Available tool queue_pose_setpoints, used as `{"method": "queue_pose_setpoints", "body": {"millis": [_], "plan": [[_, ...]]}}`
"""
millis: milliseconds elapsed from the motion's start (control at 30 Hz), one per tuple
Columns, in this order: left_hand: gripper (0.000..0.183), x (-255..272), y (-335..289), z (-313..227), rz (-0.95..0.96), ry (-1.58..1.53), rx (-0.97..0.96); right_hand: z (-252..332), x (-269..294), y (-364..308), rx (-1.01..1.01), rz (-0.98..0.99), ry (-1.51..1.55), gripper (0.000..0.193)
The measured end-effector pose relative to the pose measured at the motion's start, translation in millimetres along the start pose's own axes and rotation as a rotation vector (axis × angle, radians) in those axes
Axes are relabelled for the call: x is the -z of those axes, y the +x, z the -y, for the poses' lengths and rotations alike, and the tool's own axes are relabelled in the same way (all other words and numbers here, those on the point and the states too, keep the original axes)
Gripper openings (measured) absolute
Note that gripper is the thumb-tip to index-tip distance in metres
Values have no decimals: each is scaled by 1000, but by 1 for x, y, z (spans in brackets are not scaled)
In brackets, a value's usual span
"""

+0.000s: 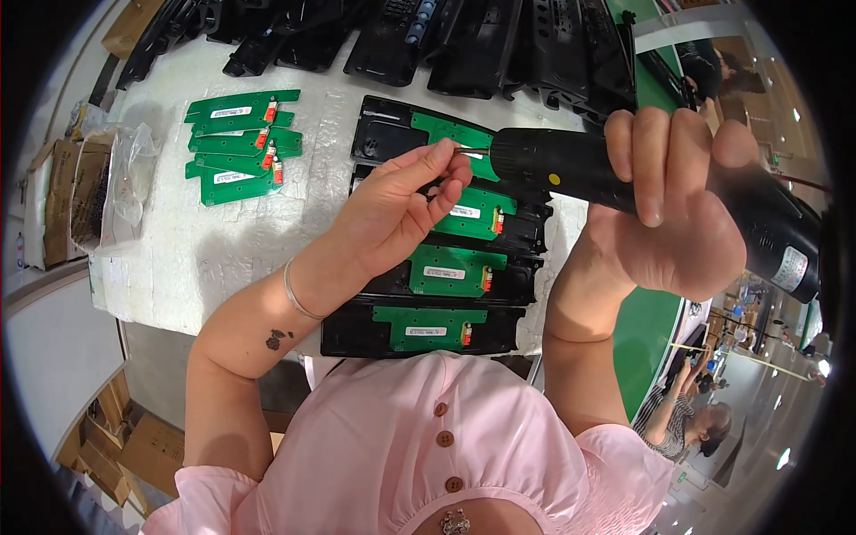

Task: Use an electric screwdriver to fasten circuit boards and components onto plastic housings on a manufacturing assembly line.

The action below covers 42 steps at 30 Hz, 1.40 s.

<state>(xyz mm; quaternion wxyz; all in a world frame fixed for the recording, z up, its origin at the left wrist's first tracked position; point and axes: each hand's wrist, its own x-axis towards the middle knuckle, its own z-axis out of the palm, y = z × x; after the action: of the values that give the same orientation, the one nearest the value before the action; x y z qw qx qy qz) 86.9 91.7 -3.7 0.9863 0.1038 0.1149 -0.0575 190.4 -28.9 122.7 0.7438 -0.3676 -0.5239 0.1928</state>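
My right hand (673, 201) is wrapped round a black electric screwdriver (557, 169), held sideways with its bit pointing left. At the bit's tip, my left hand (410, 192) pinches with thumb and fingers; whether a small screw sits between them is too small to tell. Below the hands lies a column of black plastic housings (357, 337), each with a green circuit board (450, 270) in it. The boards carry a white label and a red-and-white connector. The farthest housing (383, 129) and its board are partly hidden by my left hand and the screwdriver.
A stack of loose green circuit boards (236, 185) lies left on the white foam-covered table (267, 259). Black plastic parts (464, 58) crowd the far edge. A cardboard box with a clear plastic bag (129, 178) stands at the left. Other people (691, 419) are off to the right.
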Motion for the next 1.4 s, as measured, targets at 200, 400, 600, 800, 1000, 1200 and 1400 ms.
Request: {"method": "queue_pose_setpoints", "body": {"millis": [200, 400, 600, 800, 1000, 1200, 1400], "plan": [[23, -2, -1, 0, 31, -92, 46, -6, -5, -5, 23, -33, 3, 37], [49, -13, -11, 2, -90, -120, 241, -61, -2, 18, -94, -358, -62, 21], [29, -11, -8, 11, -6, 102, 131, -84, 0, 28, -166, -490, -138, 22], [19, -13, -10, 6, 19, 262, 127, -87, 1, 30, -188, -418, -226, 21], [22, -9, -8, 9, 20, 281, 82, -87, -3, 33, -269, -396, -222, 17], [22, -15, -9, 5, -83, 248, 78, -88, -3, 35, -285, -373, -194, 17], [20, -9, -10, 4, -82, 210, 125, -94, -3, 34, -317, -354, -176, 17]]}}
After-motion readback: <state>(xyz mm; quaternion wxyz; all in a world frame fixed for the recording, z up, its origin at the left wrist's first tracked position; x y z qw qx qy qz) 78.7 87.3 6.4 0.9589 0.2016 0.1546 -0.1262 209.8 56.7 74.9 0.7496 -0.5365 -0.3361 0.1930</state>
